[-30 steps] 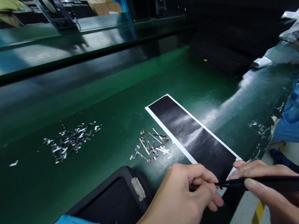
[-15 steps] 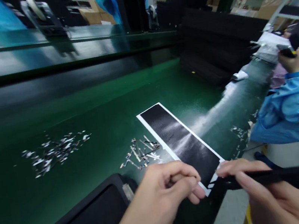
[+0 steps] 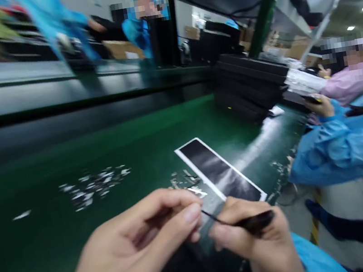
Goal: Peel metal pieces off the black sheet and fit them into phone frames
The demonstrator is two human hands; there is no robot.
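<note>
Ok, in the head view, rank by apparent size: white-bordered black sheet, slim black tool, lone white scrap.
1. White-bordered black sheet, partly behind the right hand
2. Slim black tool, visible part only
3. Lone white scrap, blurred

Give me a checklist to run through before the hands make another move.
1. Black tool gripped in the right hand: ok.
2. Tool tip touching something at the left fingertips: cannot tell; it points there, but contact is unclear.
3. Piece held in the left hand: cannot tell; thumb and forefinger are pinched together, hiding anything between them.
4. Black sheet with white border lying on the green table: ok.
5. Small strips beside the sheet fully in view: not ok; the left hand appears to cover some.
6. Co-worker's hand apart from both hands: ok.
</note>
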